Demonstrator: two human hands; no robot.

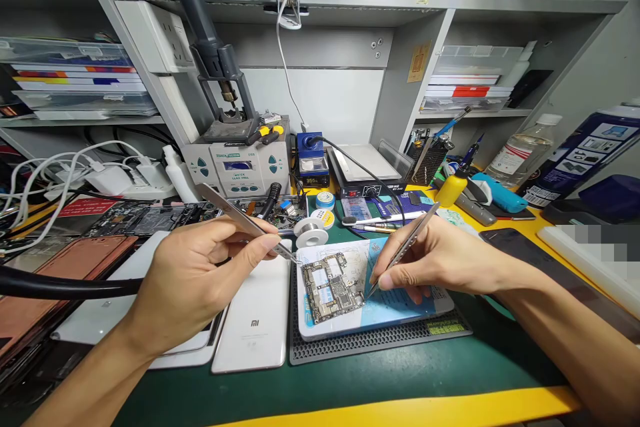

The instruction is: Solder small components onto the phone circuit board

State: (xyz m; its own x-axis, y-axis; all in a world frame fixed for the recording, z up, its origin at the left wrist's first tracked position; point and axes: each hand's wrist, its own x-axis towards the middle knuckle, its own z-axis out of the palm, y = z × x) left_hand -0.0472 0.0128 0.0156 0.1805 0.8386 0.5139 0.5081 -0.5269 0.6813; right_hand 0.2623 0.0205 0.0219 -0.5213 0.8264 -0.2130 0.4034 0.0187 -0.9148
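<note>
A phone circuit board (340,293) lies on a white and blue flat box (410,303), which rests on a grey perforated mat (345,349). My left hand (210,273) is closed on metal tweezers (235,213), their tips close to the board's upper left corner. From the other side, my right hand (425,257) pinches a second slim metal tool (413,237), probably tweezers; its tip is at the board's lower right edge. Whether either tip touches the board I cannot tell.
A white phone back (254,320) lies left of the mat. Behind stand a solder spool (311,233), a hot air station (240,167) and a small heating plate (367,170). A yellow bottle (451,188) and a clear bottle (523,150) are at right. A black hose (70,282) crosses the left side.
</note>
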